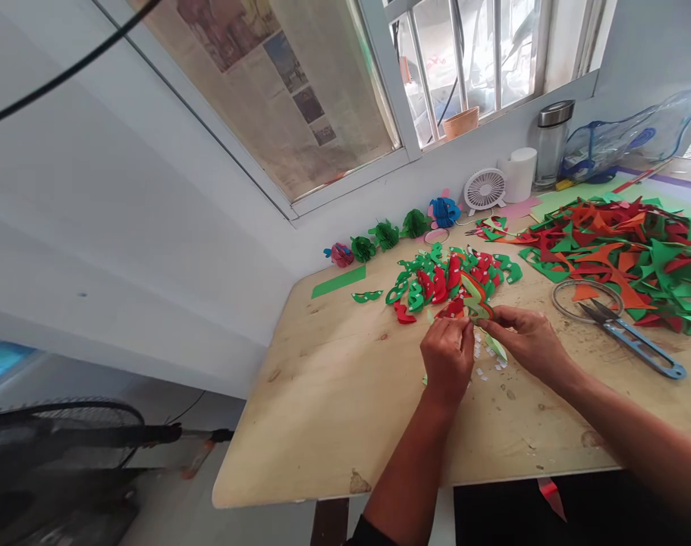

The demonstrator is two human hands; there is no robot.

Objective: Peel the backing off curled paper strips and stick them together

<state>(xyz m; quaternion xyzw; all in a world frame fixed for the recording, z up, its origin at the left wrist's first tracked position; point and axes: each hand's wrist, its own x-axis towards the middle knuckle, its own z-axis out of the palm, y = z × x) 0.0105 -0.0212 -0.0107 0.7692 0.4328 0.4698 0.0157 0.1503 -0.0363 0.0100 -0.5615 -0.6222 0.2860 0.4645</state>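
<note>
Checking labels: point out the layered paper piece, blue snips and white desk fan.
Layered paper piece point(473, 290): head view, on its light-green face.
Blue snips point(618, 328): head view, handle near the blades.
White desk fan point(485, 189): head view, front grille.

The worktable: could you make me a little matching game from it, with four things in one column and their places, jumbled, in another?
Things
1. blue-handled snips
2. layered paper piece
3. jar with a metal lid
4. flat green paper strip

Places
A. beside the clear plastic bag
B. near the far left corner of the table
C. overlapping the metal ring
D. in the fingers of the right hand

Right pairs: 1-C, 2-D, 3-A, 4-B
</note>
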